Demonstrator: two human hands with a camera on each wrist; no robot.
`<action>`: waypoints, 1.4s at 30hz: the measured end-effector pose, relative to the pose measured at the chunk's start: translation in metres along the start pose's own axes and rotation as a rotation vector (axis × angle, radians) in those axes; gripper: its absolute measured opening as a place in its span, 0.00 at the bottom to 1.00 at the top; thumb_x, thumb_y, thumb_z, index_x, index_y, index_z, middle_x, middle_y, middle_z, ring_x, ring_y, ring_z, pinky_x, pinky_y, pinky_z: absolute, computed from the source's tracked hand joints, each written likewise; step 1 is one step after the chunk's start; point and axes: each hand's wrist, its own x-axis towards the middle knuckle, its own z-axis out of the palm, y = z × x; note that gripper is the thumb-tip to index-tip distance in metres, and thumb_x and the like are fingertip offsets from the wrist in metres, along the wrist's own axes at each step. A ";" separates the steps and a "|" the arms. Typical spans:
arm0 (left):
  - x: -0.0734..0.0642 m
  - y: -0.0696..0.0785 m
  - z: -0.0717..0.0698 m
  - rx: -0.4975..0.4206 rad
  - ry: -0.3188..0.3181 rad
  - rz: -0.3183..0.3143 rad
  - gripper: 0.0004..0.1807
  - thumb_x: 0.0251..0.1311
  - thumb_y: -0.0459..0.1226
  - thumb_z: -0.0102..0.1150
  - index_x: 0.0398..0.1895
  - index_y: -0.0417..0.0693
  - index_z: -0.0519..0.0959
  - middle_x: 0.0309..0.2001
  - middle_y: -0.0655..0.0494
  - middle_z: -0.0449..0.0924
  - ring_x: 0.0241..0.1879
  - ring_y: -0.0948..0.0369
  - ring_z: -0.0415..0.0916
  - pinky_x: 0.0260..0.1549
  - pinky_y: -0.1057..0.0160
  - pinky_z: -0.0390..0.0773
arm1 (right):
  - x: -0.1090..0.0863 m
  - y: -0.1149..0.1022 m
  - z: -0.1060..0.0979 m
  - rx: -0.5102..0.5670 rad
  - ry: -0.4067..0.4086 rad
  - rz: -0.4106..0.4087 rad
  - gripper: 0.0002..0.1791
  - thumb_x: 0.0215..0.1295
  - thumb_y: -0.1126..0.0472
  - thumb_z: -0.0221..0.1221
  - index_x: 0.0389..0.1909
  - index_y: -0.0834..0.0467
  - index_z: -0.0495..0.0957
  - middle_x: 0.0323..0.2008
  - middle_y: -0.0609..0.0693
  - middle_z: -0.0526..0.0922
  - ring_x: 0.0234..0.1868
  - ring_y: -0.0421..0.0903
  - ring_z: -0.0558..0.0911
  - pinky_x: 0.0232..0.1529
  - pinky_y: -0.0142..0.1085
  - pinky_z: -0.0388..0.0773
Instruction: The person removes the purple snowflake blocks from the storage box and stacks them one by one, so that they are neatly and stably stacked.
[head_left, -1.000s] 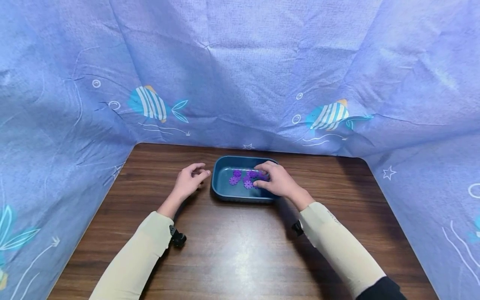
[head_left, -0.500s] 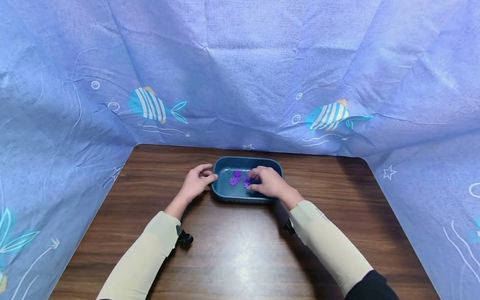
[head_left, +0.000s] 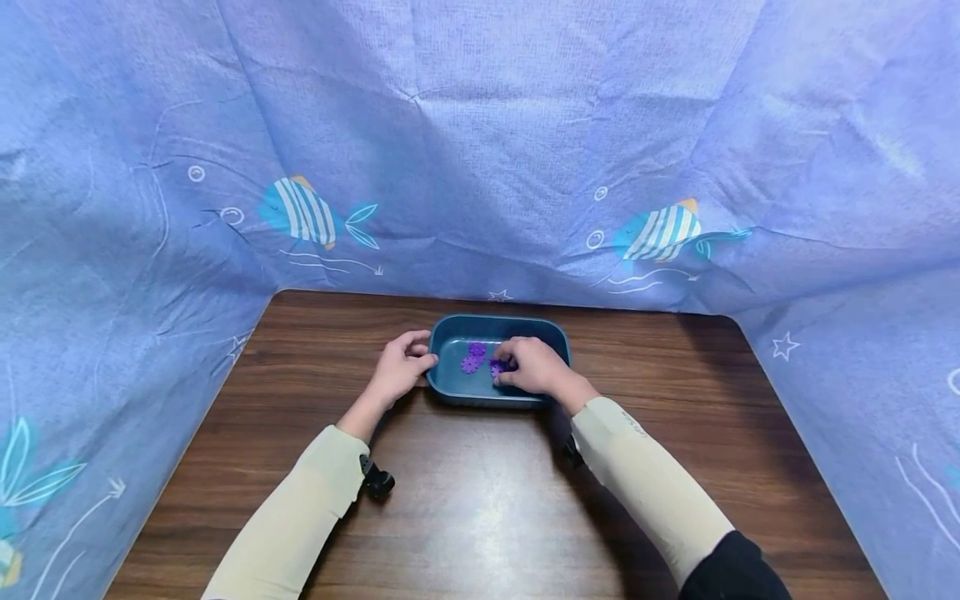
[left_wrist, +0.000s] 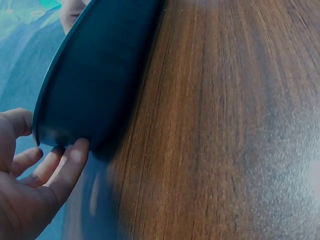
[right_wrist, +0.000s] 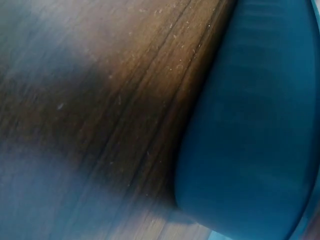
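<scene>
Gripping the tub (head_left: pixel 487 401), long axis rightward, with left fingers (left_wrist: pixel 70 167). Curving right fingers (head_left: pixel 512 345), the nearer, over one gear (head_left: pixel 496 367), with other gears (head_left: pixel 472 364) just left; cannot tell if pinching.

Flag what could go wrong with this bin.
Bad pick: the purple pieces lie close together, at least one partly covered by the right hand, so it might catch two or none.
Shift: the left hand grips only one end of the bin; a nudge could slide it.
Blind spot: the right wrist view shows mostly bin wall and table, so a slip could go unseen there.
</scene>
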 end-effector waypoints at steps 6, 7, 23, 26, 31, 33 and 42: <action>0.001 -0.001 0.002 -0.003 0.020 -0.013 0.28 0.67 0.31 0.63 0.69 0.37 0.72 0.53 0.36 0.79 0.45 0.51 0.82 0.29 0.59 0.89 | 0.002 0.002 0.002 -0.031 -0.008 0.015 0.18 0.62 0.54 0.73 0.51 0.54 0.86 0.44 0.48 0.88 0.45 0.45 0.83 0.54 0.44 0.84; 0.002 -0.001 0.002 0.000 0.021 -0.015 0.27 0.67 0.31 0.63 0.69 0.37 0.72 0.52 0.37 0.79 0.44 0.53 0.82 0.29 0.59 0.89 | 0.002 0.002 0.002 -0.039 -0.010 0.016 0.18 0.62 0.55 0.73 0.51 0.54 0.86 0.44 0.48 0.88 0.45 0.45 0.83 0.55 0.44 0.84; -0.003 0.001 0.001 0.000 0.020 -0.059 0.25 0.68 0.32 0.62 0.67 0.37 0.74 0.54 0.37 0.80 0.48 0.49 0.82 0.32 0.59 0.90 | 0.006 -0.001 0.002 -0.169 -0.062 -0.035 0.14 0.64 0.55 0.71 0.51 0.50 0.88 0.52 0.46 0.87 0.53 0.45 0.83 0.60 0.44 0.81; -0.002 0.001 0.002 -0.004 0.022 -0.058 0.25 0.67 0.31 0.62 0.67 0.36 0.74 0.53 0.37 0.80 0.47 0.50 0.82 0.32 0.59 0.90 | 0.008 -0.001 0.001 -0.200 -0.076 -0.052 0.14 0.64 0.54 0.71 0.51 0.50 0.88 0.51 0.45 0.87 0.53 0.45 0.83 0.60 0.43 0.81; -0.002 0.002 0.002 -0.003 0.022 -0.054 0.26 0.67 0.31 0.62 0.68 0.34 0.73 0.54 0.36 0.80 0.47 0.51 0.83 0.32 0.59 0.90 | 0.010 -0.001 -0.001 -0.224 -0.091 -0.072 0.14 0.64 0.52 0.71 0.49 0.49 0.89 0.49 0.45 0.87 0.51 0.44 0.83 0.58 0.42 0.82; -0.003 0.003 0.002 -0.006 0.023 -0.057 0.26 0.67 0.32 0.62 0.67 0.35 0.73 0.54 0.36 0.80 0.48 0.48 0.83 0.33 0.58 0.90 | 0.010 0.000 -0.001 -0.220 -0.093 -0.078 0.14 0.63 0.52 0.71 0.49 0.50 0.89 0.48 0.44 0.87 0.49 0.44 0.83 0.57 0.42 0.82; -0.006 0.004 0.003 0.005 0.032 -0.065 0.25 0.69 0.32 0.62 0.67 0.35 0.74 0.53 0.36 0.80 0.50 0.45 0.82 0.32 0.60 0.90 | 0.009 0.008 0.001 -0.095 -0.104 -0.051 0.15 0.64 0.52 0.70 0.50 0.49 0.88 0.48 0.43 0.85 0.47 0.41 0.81 0.55 0.39 0.83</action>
